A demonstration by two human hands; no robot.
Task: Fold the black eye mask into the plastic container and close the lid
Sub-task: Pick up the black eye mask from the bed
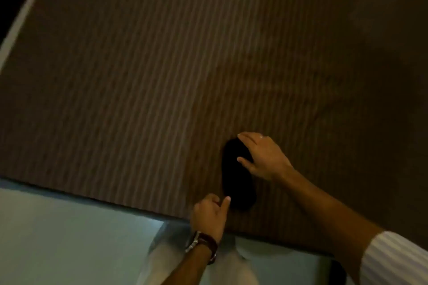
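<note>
The black eye mask point(237, 180) lies flat on a brown striped surface point(139, 76), near its front edge. My right hand point(264, 157) rests on the mask's far end, fingers spread over it and thumb pressing on the fabric. My left hand point(210, 215) sits at the mask's near end, mostly curled, with the index finger stretched out and touching the mask's edge. A watch with a brown strap is on the left wrist. No plastic container is in view.
The striped surface fills most of the view and ends in a front edge point(115, 201) just before my body. Pale floor point(58, 238) lies below the edge. A light strip point(20, 18) borders the surface at the far left.
</note>
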